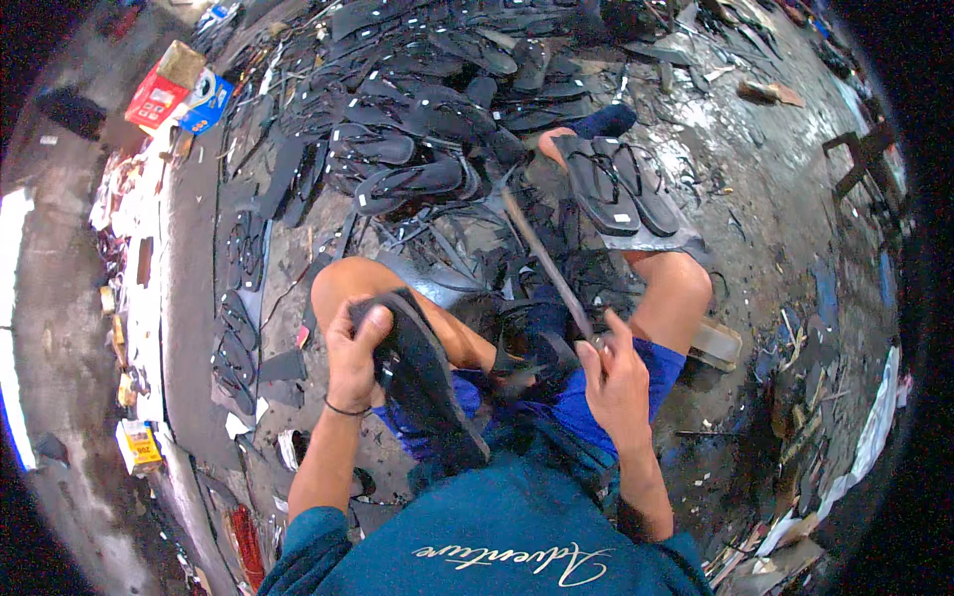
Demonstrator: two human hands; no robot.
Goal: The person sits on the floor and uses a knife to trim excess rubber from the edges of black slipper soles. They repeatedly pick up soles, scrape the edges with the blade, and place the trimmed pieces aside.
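Note:
My left hand [360, 350] grips a black flip-flop sole [422, 363] by its upper end, thumb pressed on its face. The sole slants down toward my lap. In my right hand [618, 382] is a long, narrow, blade-like tool [550, 263], pointing away from me and to the left. It is somewhat blurred, so its exact kind is unclear. The tool and the sole are apart. Beyond the right knee, a pair of black flip-flops [618, 189] with thong straps lies on a grey sheet over my lower leg.
A large heap of black flip-flops [427, 119] covers the floor ahead. More flip-flops [237, 343] lie to the left. Red and blue boxes [164, 94] stand at the far left, with a yellow box [139, 445] nearer. Scraps litter the floor at right, near a dark metal frame [860, 159].

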